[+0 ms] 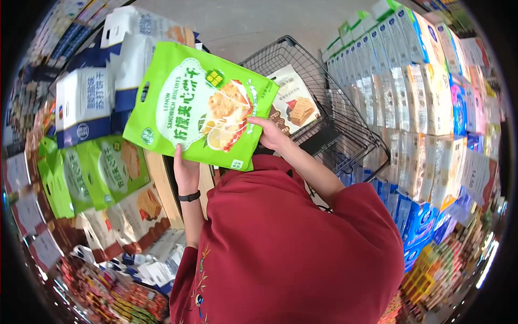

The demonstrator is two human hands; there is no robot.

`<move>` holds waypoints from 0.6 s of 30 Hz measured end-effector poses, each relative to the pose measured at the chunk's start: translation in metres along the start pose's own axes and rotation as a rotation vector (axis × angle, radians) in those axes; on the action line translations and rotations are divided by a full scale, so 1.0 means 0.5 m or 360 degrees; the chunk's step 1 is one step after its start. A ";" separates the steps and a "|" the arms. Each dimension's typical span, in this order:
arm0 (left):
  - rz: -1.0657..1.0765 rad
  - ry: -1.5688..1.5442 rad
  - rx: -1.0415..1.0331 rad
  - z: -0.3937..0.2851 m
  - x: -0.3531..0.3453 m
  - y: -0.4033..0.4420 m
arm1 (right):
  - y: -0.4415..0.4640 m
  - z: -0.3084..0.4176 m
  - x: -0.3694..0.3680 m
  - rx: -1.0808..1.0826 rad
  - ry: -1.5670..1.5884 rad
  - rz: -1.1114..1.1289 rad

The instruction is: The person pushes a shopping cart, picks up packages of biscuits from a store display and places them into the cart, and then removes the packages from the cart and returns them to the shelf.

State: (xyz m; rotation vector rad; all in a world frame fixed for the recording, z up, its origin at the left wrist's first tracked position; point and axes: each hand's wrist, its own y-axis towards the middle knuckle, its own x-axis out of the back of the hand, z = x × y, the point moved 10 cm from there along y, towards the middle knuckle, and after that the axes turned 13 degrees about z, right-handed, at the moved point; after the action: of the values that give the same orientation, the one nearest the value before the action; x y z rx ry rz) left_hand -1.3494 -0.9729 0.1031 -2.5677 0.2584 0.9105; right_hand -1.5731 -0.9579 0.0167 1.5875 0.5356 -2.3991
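Note:
A large green bag of lemon sandwich biscuits (183, 102) is held up in front of me, its printed front facing me. My left hand (186, 171) grips its lower edge, the thumb on the front and the other fingers hidden behind. At the lower right side of the bag, my right hand (268, 134) holds on with its thumb over the front. Beyond the bag stands a black wire shopping cart (345, 102). In it lies a cream and brown biscuit bag (295, 102), partly covered by the green one.
On the left, a display holds more green biscuit bags (110, 167), white and blue bags (85, 102) and cream-brown bags (135, 216). Stacked packages (426, 97) line the right side, with a price card (475, 178) in front. Grey floor (243, 21) lies ahead.

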 end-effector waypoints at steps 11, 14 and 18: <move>0.0046 0.0361 0.0357 0.027 -0.003 0.105 | -0.208 0.166 0.324 0.0609 0.0280 -0.0590; -0.0074 0.0370 0.0403 0.035 0.055 0.095 | -0.266 0.190 0.427 0.0574 0.0236 -0.0860; -0.0322 0.0309 0.0444 0.060 0.151 0.048 | -0.278 0.182 0.533 0.0420 0.0060 -0.0987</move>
State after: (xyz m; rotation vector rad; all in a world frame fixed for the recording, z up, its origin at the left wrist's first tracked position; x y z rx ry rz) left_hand -1.3153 -0.9844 0.0264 -2.3692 0.1634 0.5132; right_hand -1.8063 -0.8632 -0.1710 1.7729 0.8537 -2.9962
